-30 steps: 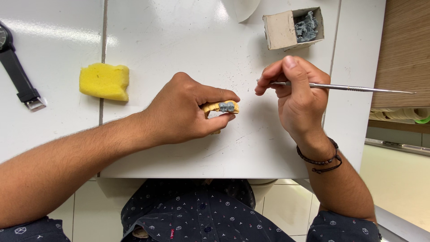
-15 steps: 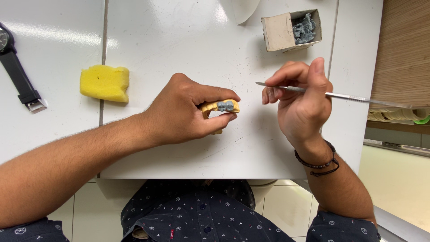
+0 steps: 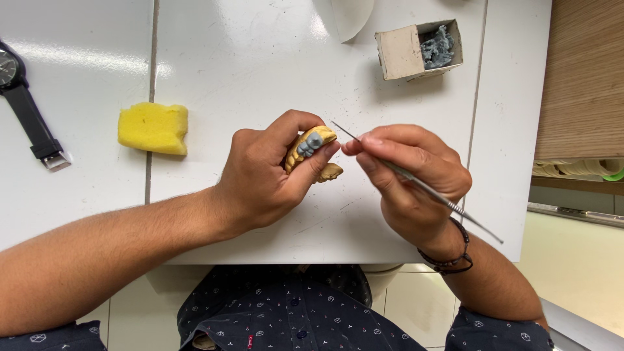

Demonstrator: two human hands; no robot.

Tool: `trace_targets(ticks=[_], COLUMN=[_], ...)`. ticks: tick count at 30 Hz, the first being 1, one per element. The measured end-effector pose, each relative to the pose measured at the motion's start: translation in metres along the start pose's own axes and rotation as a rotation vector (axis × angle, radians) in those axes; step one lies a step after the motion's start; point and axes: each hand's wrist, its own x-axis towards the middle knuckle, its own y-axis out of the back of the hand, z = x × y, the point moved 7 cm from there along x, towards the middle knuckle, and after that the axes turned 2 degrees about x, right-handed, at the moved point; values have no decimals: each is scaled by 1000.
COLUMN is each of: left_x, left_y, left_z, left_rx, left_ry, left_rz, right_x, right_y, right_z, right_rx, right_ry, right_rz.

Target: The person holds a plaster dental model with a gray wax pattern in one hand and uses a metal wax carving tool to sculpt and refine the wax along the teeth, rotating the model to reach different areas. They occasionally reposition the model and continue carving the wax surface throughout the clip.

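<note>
My left hand (image 3: 266, 175) grips a yellow dental model (image 3: 311, 151) that carries a few grey teeth on top. The model is lifted a little above the white table (image 3: 247, 58) and tilted toward me. My right hand (image 3: 413, 182) pinches a thin metal instrument (image 3: 416, 182) like a pen. Its pointed tip sits just right of the grey teeth, close to them but not clearly touching. The handle runs down to the right past my wrist, which wears a dark beaded bracelet.
A yellow sponge (image 3: 154, 127) lies left of my hands. A black wristwatch (image 3: 26, 110) rests at the far left. A small open cardboard box (image 3: 419, 49) with grey pieces stands at the back right. A white rounded object (image 3: 348, 16) sits at the top edge. Wooden shelving borders the right.
My right hand turned the instrument from nearly level to a slant and brought its tip in close to the model. My left hand tilted the model up.
</note>
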Motion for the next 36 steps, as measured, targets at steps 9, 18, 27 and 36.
trace_targets(ticks=[9,18,27,36], left_x=[-7,-8,-8,-7], left_y=[-2,-3,-3,-3], left_z=[1,-2,-2,-2], left_rx=[19,16,46,34], left_ry=[-36,-20,-42,-51], left_rz=[56,24,23,14], right_x=[-6,-5,-9,-9], right_y=[-10,-13,-10,-9], right_z=[-5,-6,1,6], right_rx=[14,26,130,173], right_ry=[-5,18,-79,-141], right_rz=[25,-6,18,-10])
